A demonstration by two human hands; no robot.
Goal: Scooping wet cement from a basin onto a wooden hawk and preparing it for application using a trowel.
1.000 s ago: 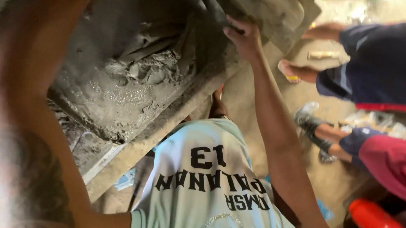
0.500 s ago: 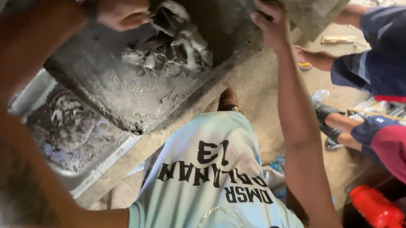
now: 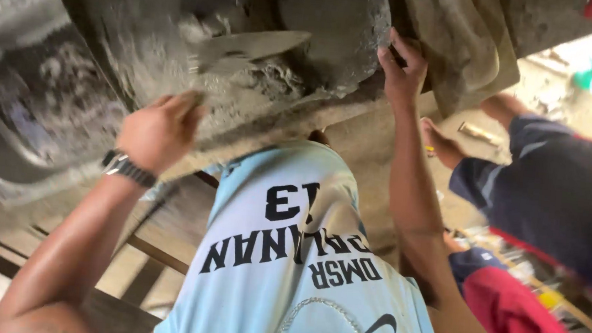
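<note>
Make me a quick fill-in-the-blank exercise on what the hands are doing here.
1. The left hand holds a ____ whose blade lies in the mortar.
2. A ____ sits on the left wrist.
3. The right hand grips the ____ of the grey tray.

Missing words: trowel; watch; edge

Mortar tray (image 3: 309, 18) at top centre, with trowel (image 3: 249, 44) lying in it. Left hand (image 3: 160, 129) at the tray's lower left edge, below the trowel. Right hand (image 3: 403, 72) at the tray's right edge. Sack (image 3: 464, 38) just right of that hand. Second tray (image 3: 23, 100) further left, lower. Seated people (image 3: 550, 203) at far right, on the floor (image 3: 376, 152).
</note>
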